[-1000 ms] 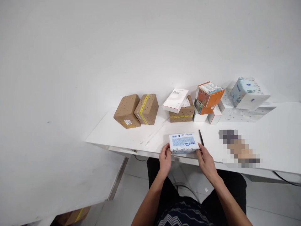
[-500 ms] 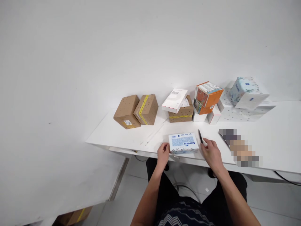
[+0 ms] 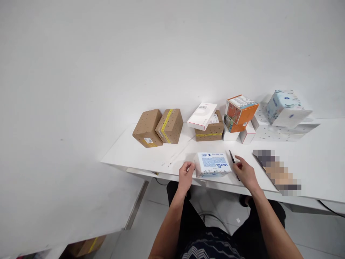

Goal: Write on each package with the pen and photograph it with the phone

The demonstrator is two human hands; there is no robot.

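Note:
A tissue pack [image 3: 215, 164] in white and blue printed wrapping lies near the table's front edge, between my hands. My left hand [image 3: 186, 176] is at its left end, fingers curled in and touching or almost touching the wrapping. Whether they pinch any of it I cannot see. To the right of the pack is a slim black pen-like tool [image 3: 231, 157], slanting toward me. My right hand [image 3: 245, 174] has thumb and fingers on this tool and covers its middle; the lower end shows below the thumb.
Brown cartons [image 3: 147, 126] with yellow tape stand at the back left. A white power bank box [image 3: 202, 116] rests on another carton. Orange boxes [image 3: 241, 111] and another tissue pack [image 3: 287, 108] are stacked toward the right. A blurred flat item [image 3: 277, 171] lies right of my right hand.
The view has shifted slightly. The tissue pack sits a little farther from my left hand, with more of its left end showing. My right hand uncovers the black tool's lower end.

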